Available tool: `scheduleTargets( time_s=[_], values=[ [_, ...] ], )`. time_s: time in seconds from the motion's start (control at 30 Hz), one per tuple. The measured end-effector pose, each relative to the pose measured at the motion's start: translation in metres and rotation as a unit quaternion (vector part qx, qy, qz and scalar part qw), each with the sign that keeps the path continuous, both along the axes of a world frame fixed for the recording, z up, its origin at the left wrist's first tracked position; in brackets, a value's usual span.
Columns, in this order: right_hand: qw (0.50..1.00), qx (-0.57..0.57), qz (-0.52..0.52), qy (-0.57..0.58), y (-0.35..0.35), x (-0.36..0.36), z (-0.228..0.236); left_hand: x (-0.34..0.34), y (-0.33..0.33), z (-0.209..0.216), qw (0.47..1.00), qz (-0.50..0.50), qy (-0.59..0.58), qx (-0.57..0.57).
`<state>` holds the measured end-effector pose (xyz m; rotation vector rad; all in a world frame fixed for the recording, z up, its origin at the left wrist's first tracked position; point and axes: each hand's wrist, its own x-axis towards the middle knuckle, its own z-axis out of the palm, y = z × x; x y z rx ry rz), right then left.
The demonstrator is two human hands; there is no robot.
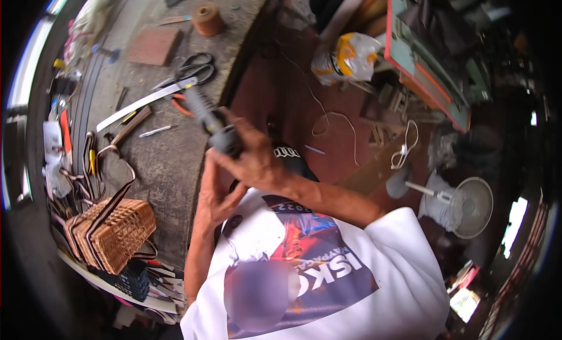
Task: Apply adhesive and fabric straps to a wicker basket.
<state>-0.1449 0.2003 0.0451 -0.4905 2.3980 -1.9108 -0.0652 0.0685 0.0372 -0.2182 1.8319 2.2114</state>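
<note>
Dark grey cylindrical tool [209, 119]: in the head view it lies aslant at the person's fingers, over the table's [167, 185] near edge, its slimmer end toward the table and its thicker, rounded end toward the body. Blur hides its exact kind. The right hand [257, 155] is curled round the thicker end, fingers and thumb on either side of it. The left hand [218, 201] is just below, fingertips reaching up to that same end; whether they grip or merely touch cannot be told.

The tool looks rigid and likely has moderate weight for its size, perhaps more toward the thick end, so a hold there should balance best. Its surface seems matt and would probably not slip much in bare fingers; it does not look fragile. A second hold along the slimmer barrel would likely steady it against twisting.

Close by its slim end lie a metal ruler [146, 104], black-handled scissors [202, 69] and an orange-handled tool [181, 107]. Farther off on the table are a brown thread spool [208, 20], a reddish block [153, 45] and a wicker basket [120, 227].
</note>
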Motion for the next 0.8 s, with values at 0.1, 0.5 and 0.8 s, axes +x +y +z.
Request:
scheduleTargets(
  time_s=[0.1, 0.5, 0.8],
  values=[
    [0.991, -0.039, 0.105, -0.074, -0.009, 0.014, -0.029, 0.018, -0.009, -0.025, 0.997, 0.052, 0.034, -0.05],
    [0.99, -0.103, 0.018, -0.095, 0.105, -0.018, -0.082, -0.053, 0.04, -0.046, 0.984, 0.097, -0.026, -0.145],
    [0.659, -0.103, -0.432, -0.607, 0.311, 0.106, -0.483, -0.138, 0.091, -0.164, 0.935, -0.14, -0.162, -0.281]
  ],
)
